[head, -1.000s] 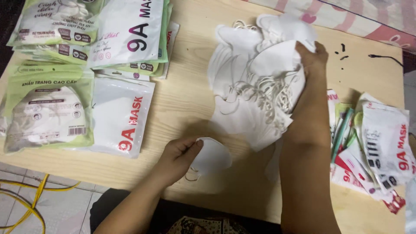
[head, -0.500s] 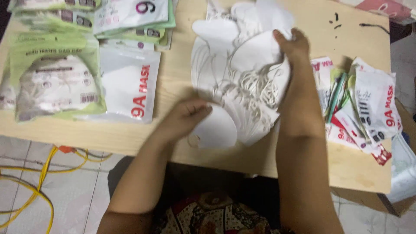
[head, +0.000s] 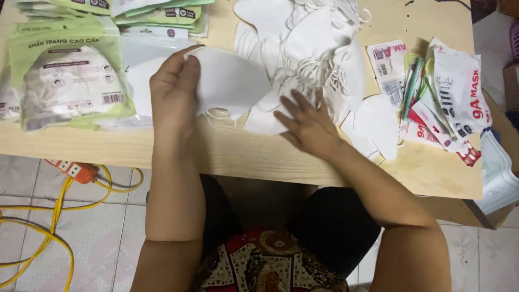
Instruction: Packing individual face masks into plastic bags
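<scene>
My left hand (head: 174, 92) kept a closed grip on one mask (head: 230, 81); my right hand (head: 307, 123) lay flat, fingers spread, on the pile (head: 319, 48).

The left hand (head: 174, 89) sits left of centre in the upper half of the frame, fingers curled and thumb pressed against them in a pinch, its bare forearm running almost straight down to the bottom edge. The right hand (head: 305, 121) lies just right of centre, palm down, fingers spread flat and pointing toward the upper left. Its forearm is bare and slants away to the lower right corner, elbow bent and out of frame.
</scene>
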